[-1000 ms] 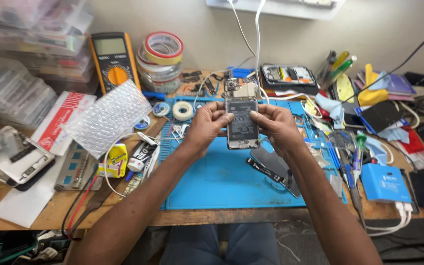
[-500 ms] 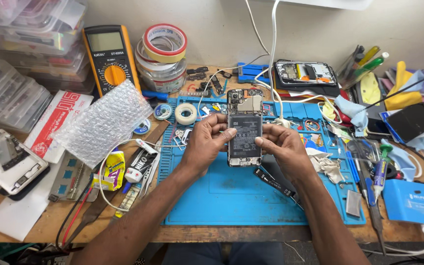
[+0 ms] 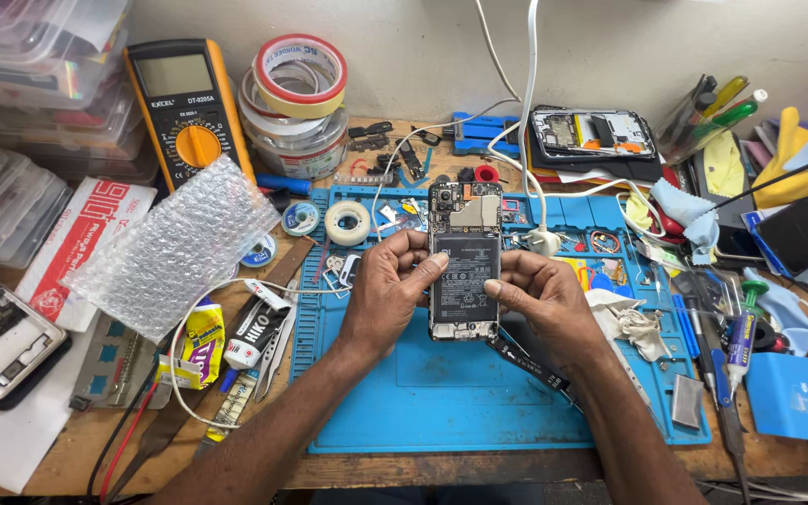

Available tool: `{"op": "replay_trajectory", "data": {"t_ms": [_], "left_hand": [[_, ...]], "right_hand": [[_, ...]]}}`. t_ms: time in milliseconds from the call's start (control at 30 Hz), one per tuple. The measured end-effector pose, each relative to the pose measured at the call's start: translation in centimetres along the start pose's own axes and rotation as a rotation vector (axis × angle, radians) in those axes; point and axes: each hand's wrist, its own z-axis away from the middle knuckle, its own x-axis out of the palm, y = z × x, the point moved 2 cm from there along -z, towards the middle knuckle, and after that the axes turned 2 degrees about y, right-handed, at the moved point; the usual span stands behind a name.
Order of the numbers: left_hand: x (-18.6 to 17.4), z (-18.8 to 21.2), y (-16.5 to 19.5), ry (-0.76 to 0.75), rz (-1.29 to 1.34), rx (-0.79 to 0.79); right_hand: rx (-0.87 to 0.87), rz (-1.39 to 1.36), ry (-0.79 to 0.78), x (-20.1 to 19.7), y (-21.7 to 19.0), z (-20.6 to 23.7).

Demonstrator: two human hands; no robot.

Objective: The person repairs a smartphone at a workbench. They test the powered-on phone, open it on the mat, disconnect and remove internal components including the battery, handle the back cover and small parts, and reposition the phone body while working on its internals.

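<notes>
while the left hand (image 3: 387, 290) pinches the opened phone (image 3: 464, 262), the right hand (image 3: 544, 297) pinches its opposite edge.

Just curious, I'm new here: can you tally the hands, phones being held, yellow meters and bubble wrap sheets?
Hands: 2, left hand, right hand
Held opened phone: 1
Yellow multimeter: 1
Clear bubble wrap sheet: 1
Total: 5

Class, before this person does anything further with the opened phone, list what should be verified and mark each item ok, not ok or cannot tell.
1. Opened phone held at both sides: ok.
2. Left hand thumb on the battery: ok.
3. Right hand thumb on the battery: ok.
4. Blue mat lies under the phone: ok.
5. White cable clear of the phone: cannot tell.
6. Battery connector seated: cannot tell.
</notes>
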Motion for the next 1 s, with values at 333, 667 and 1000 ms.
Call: {"op": "replay_trajectory", "data": {"t_ms": [333, 667, 1000], "left_hand": [[0.0, 0.2, 0.1, 0.024, -0.072, -0.022], [0.0, 0.1, -0.3, 0.024, -0.053, -0.019], [-0.3, 0.3, -0.9, 0.01, 0.018, -0.015]], "right_hand": [[0.042, -0.022, -0.001, -0.1, 0.4, 0.0], [0.055, -0.03, -0.007, 0.2, -0.1, 0.1], [0.057, -0.048, 0.003, 0.7, -0.7, 0.8]]}}
